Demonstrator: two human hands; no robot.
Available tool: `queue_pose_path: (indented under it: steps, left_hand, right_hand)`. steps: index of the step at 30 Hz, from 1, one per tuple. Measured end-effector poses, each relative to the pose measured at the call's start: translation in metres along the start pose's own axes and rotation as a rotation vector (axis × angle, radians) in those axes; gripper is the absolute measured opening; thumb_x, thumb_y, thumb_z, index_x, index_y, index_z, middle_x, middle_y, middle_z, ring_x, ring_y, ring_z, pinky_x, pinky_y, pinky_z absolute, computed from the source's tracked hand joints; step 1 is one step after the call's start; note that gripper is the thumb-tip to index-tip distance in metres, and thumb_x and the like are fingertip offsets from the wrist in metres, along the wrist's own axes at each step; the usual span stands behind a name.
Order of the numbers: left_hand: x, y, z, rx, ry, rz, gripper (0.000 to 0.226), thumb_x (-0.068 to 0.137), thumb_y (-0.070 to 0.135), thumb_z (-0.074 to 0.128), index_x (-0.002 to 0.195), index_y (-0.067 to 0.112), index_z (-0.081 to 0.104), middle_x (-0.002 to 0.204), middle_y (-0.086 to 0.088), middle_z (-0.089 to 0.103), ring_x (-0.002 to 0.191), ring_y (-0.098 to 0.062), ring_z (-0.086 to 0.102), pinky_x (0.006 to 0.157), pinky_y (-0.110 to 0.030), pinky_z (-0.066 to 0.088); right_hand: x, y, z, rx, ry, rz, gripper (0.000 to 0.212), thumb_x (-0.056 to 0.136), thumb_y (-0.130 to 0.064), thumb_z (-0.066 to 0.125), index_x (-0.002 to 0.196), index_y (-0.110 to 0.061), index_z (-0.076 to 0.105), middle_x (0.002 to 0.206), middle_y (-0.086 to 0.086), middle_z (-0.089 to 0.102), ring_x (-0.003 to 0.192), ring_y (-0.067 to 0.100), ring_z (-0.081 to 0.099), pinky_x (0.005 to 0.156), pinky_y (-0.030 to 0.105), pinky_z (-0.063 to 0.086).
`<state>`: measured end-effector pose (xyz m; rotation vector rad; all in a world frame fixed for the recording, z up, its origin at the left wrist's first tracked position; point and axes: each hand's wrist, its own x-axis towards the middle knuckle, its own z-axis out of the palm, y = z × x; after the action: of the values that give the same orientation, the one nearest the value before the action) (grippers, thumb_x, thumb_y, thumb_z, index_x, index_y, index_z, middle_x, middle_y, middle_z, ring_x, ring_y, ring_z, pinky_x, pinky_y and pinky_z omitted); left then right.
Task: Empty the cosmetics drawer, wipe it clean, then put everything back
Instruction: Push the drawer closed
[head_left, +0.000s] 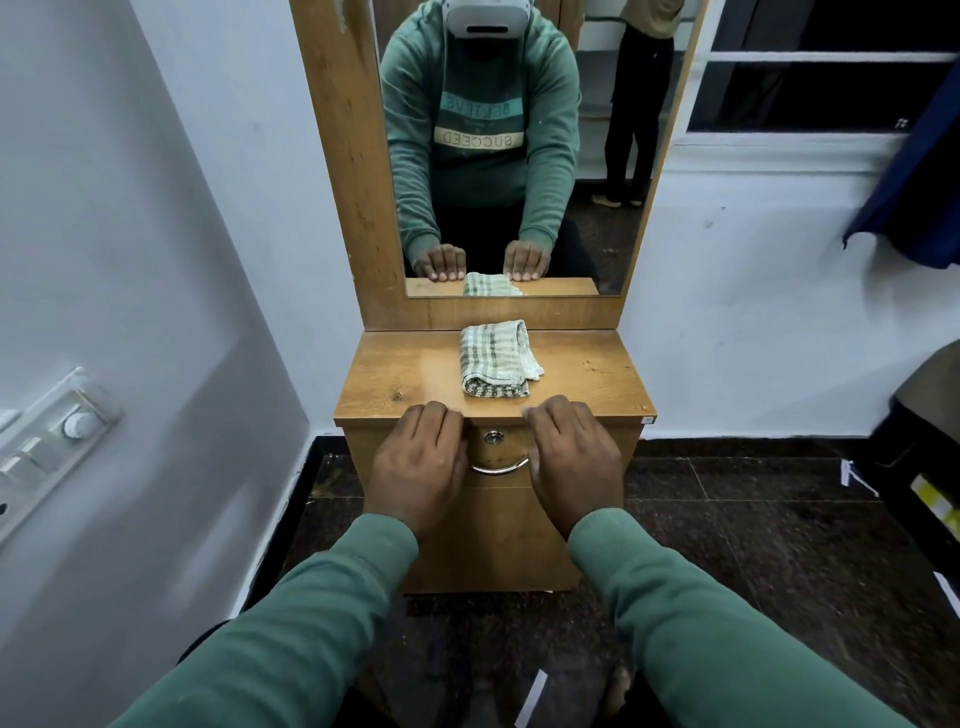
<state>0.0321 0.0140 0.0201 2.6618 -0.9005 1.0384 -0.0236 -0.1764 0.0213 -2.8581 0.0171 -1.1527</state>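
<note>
Wooden and shut tight, the small brown drawer sat just under the front edge of the brown wooden bench, between the person's two hands. It had not been opened yet, so nothing inside it could be seen. It looked stiff and hard, and it would likely slide straight out. How heavy it was could not be told, because what was in it was hidden. The best place to hold it looked like the curved silver metal handle low on its front. That handle looked smooth and maybe a bit slippery, so fingers should hook right under it. A small round silver lock sat just above the handle. If it was locked, the drawer would not move.

The left hand and the right hand lay palm down on the front edge of the bench, one on each side of the handle. Their fingers were loose and only a little bent, and they held nothing.

A folded green-and-white checked cloth lay in the middle of the bench, near the hands. It looked soft and light, easy to lift by pinching a fold.

The bench top was flat and shiny. A tall mirror in a wooden frame stood behind it. White walls stood on both sides, a dark stone floor lay below, and a white switch panel was on the left wall.
</note>
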Motion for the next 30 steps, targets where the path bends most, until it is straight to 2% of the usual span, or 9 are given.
queue_pose_path:
  steps: [8, 12, 15, 17, 19, 22, 25, 28, 30]
  left_hand:
    - [-0.004, 0.003, -0.021, 0.018, -0.266, 0.025, 0.059, 0.086, 0.034, 0.060, 0.136, 0.003, 0.055, 0.127, -0.016, 0.056, 0.118, -0.034, 0.052, 0.108, -0.045, 0.046]
    - [-0.009, 0.010, -0.027, 0.065, -0.315, 0.012, 0.076, 0.085, 0.046, 0.066, 0.145, 0.001, 0.051, 0.140, -0.018, 0.055, 0.131, -0.036, 0.049, 0.117, -0.046, 0.040]
    - [-0.015, 0.011, -0.029, 0.060, -0.372, -0.014, 0.083, 0.092, 0.055, 0.055, 0.155, 0.003, 0.039, 0.155, -0.018, 0.044, 0.146, -0.036, 0.038, 0.125, -0.048, 0.029]
    - [-0.019, 0.011, -0.032, 0.058, -0.408, -0.020, 0.083, 0.096, 0.056, 0.041, 0.160, 0.004, 0.028, 0.165, -0.019, 0.029, 0.155, -0.036, 0.022, 0.127, -0.051, 0.020]
    - [-0.018, 0.011, -0.037, 0.052, -0.413, -0.025, 0.083, 0.095, 0.052, 0.031, 0.162, 0.006, 0.021, 0.170, -0.017, 0.018, 0.159, -0.035, 0.007, 0.128, -0.053, 0.011]
    - [-0.017, 0.011, -0.037, 0.020, -0.402, -0.027, 0.083, 0.093, 0.050, 0.031, 0.163, 0.007, 0.018, 0.170, -0.015, 0.015, 0.159, -0.033, 0.002, 0.124, -0.051, 0.004]
    - [-0.020, 0.011, -0.037, -0.001, -0.398, -0.029, 0.083, 0.092, 0.049, 0.038, 0.163, 0.009, 0.020, 0.170, -0.013, 0.019, 0.159, -0.031, 0.006, 0.123, -0.050, 0.008]
    - [-0.014, 0.010, -0.033, -0.042, -0.337, -0.028, 0.084, 0.094, 0.050, 0.040, 0.163, 0.009, 0.018, 0.171, -0.012, 0.015, 0.159, -0.030, 0.005, 0.124, -0.051, 0.010]
    - [-0.011, 0.007, -0.026, -0.053, -0.344, -0.030, 0.084, 0.096, 0.052, 0.038, 0.164, 0.009, 0.014, 0.172, -0.011, 0.009, 0.160, -0.028, 0.000, 0.125, -0.051, 0.009]
  right_hand:
    - [0.004, -0.004, -0.026, 0.043, -0.296, 0.012, 0.054, 0.076, -0.018, 0.081, 0.126, -0.012, 0.062, 0.116, 0.006, 0.059, 0.107, 0.028, 0.056, 0.090, 0.038, 0.056]
    - [0.007, -0.004, -0.033, 0.089, -0.428, 0.010, 0.062, 0.088, -0.020, 0.071, 0.145, -0.013, 0.048, 0.137, 0.006, 0.049, 0.127, 0.029, 0.044, 0.110, 0.040, 0.046]
    - [0.006, -0.003, -0.040, 0.116, -0.487, 0.003, 0.063, 0.095, -0.021, 0.064, 0.152, -0.014, 0.039, 0.147, 0.006, 0.041, 0.137, 0.028, 0.036, 0.117, 0.039, 0.039]
    - [0.003, -0.003, -0.045, 0.100, -0.521, -0.018, 0.068, 0.098, -0.027, 0.060, 0.157, -0.014, 0.031, 0.159, 0.010, 0.030, 0.149, 0.030, 0.025, 0.126, 0.042, 0.026]
    - [0.002, 0.002, -0.048, 0.044, -0.565, -0.040, 0.077, 0.102, -0.040, 0.056, 0.163, -0.012, 0.018, 0.171, 0.013, 0.008, 0.159, 0.032, 0.004, 0.128, 0.042, 0.000]
    - [-0.002, 0.011, -0.046, -0.054, -0.610, -0.073, 0.086, 0.102, -0.060, 0.036, 0.165, -0.011, 0.004, 0.172, 0.013, -0.011, 0.159, 0.030, -0.014, 0.125, 0.042, -0.011]
    - [-0.013, 0.011, -0.045, -0.031, -0.580, -0.053, 0.093, 0.094, -0.069, 0.009, 0.165, -0.009, 0.005, 0.172, 0.013, -0.008, 0.158, 0.027, -0.014, 0.126, 0.039, -0.014]
    - [-0.013, 0.015, -0.035, -0.025, -0.459, -0.025, 0.084, 0.101, -0.065, 0.019, 0.163, -0.007, 0.024, 0.172, 0.013, 0.012, 0.159, 0.027, 0.003, 0.127, 0.041, -0.002]
    - [-0.012, 0.018, -0.028, -0.046, -0.424, -0.019, 0.080, 0.104, -0.062, 0.019, 0.161, -0.006, 0.029, 0.171, 0.014, 0.017, 0.159, 0.029, 0.010, 0.124, 0.043, 0.005]
